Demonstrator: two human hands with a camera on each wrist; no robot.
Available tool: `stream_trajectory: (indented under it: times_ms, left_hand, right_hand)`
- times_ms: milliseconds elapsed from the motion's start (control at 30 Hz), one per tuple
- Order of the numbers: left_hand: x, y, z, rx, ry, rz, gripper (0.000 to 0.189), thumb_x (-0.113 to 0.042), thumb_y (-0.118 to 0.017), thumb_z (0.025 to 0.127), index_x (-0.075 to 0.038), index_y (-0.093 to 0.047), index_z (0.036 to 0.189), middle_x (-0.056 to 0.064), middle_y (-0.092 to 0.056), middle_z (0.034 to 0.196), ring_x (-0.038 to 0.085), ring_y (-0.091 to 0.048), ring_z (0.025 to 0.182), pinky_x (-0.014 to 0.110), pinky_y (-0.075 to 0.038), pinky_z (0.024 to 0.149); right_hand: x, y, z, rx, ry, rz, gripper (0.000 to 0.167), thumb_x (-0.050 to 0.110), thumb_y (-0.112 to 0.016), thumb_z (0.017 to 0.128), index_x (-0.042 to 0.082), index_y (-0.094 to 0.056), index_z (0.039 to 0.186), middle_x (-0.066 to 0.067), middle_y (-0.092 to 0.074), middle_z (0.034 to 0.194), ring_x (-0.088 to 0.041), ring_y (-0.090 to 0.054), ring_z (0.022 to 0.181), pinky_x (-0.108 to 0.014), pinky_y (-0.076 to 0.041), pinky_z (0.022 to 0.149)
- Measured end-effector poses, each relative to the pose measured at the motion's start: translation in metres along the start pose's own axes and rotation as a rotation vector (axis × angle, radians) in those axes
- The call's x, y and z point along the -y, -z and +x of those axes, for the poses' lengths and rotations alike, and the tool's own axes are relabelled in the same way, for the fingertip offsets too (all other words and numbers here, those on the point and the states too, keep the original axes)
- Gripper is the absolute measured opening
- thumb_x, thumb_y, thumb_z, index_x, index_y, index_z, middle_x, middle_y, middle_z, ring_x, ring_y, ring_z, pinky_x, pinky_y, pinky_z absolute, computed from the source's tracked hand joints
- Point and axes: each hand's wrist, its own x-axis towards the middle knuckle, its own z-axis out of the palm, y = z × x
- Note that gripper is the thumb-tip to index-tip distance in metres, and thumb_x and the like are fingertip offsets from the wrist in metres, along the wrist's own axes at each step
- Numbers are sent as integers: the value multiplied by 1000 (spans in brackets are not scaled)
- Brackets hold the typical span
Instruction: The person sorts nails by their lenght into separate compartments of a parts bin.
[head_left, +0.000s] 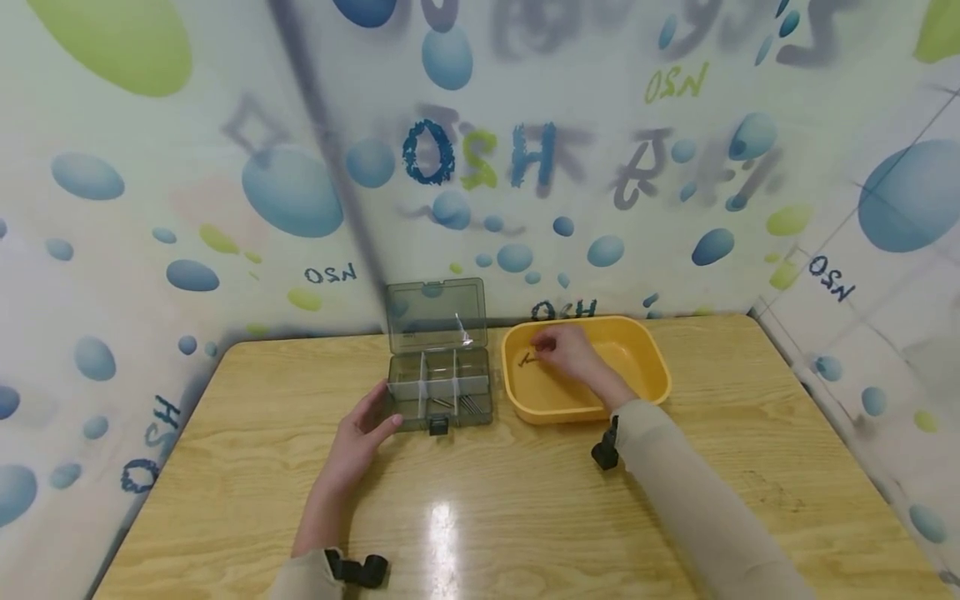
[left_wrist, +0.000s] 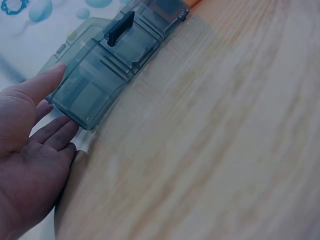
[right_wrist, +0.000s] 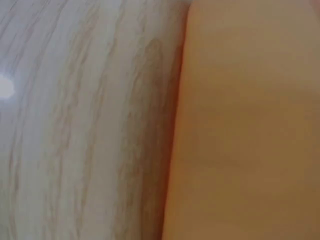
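A grey see-through compartment box (head_left: 405, 412) stands with its lid (head_left: 437, 315) raised. My left hand (head_left: 360, 433) holds its front left corner, the thumb (left_wrist: 50, 82) on the front wall and the fingers (left_wrist: 57, 132) at the left side. Several thin metal pins (head_left: 471, 404) lie in the box's front middle and right compartments. My right hand (head_left: 570, 354) is inside the yellow tray (head_left: 641, 379), its fingers bent close by small dark thin pieces (head_left: 527, 359) at the tray's left. I cannot tell whether its fingertips pinch one. The right wrist view shows only tray and tabletop.
Box and tray stand side by side near the back of the wooden table (head_left: 510, 508), with a narrow gap between them. A patterned backdrop (head_left: 517, 221) rises right behind the table. The box's black latch (head_left: 438, 425) faces front.
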Motion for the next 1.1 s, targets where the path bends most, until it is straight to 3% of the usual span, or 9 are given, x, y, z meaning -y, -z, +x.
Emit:
stream_trajectory:
  times_ms: [200, 633, 1100]
  left_hand:
    - [-1, 1, 0, 5, 5, 11, 70, -16, -68, 101, -3, -32, 160, 18, -29, 165, 33, -27, 152, 43, -23, 122]
    - [1, 3, 2, 4, 3, -9, 70, -14, -67, 101, -2, -31, 160, 18, -28, 165, 33, -25, 152, 41, -23, 122]
    - [3, 3, 1, 6, 5, 7, 71, -17, -68, 101, -3, -31, 160, 18, -29, 165, 34, -28, 151, 47, -24, 121]
  right_hand:
    - [-4, -3, 2, 60, 24, -75, 21, -2, -74, 89, -6, -74, 109, -15, -73, 101, -27, -67, 93, -40, -58, 84]
    - [0, -2, 6, 74, 35, -124, 7, 1, -73, 91, 2, -79, 95, -7, -75, 91, -23, -69, 88, -38, -58, 82]
    - [1, -2, 5, 118, 12, -197, 9, 3, -72, 93, 2, -79, 98, -7, -76, 93, -24, -68, 91, -40, -57, 86]
